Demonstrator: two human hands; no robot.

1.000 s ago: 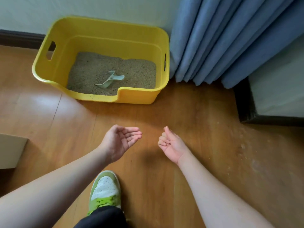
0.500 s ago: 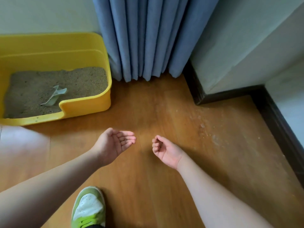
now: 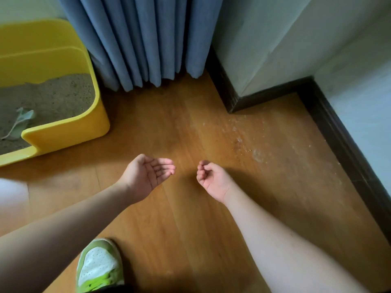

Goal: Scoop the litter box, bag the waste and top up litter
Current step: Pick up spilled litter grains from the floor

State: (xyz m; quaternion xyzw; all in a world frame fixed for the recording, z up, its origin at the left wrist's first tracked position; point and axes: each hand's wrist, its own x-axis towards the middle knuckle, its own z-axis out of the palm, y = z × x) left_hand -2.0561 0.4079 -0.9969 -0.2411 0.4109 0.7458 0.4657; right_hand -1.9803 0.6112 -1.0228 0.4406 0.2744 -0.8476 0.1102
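A yellow litter box (image 3: 69,132) stands on the wooden floor at the far left, partly cut off by the frame edge. Sandy litter (image 3: 55,96) fills its bottom, and a pale green scoop (image 3: 20,122) lies on the litter. My left hand (image 3: 148,176) hovers over the floor to the right of the box, palm up, fingers loosely apart, holding nothing. My right hand (image 3: 213,180) floats beside it, palm up, fingers curled but empty. Both hands are well clear of the box.
Blue curtains (image 3: 148,39) hang down to the floor behind the box. A wall corner with dark baseboard (image 3: 264,98) juts in at the right. Scattered litter grains (image 3: 249,144) lie on the floor. My green and white shoe (image 3: 99,267) is at the bottom.
The view has swung to the right, so the litter box has slid to the left edge and the wall corner has come in. Both hands stay empty in the same pose.
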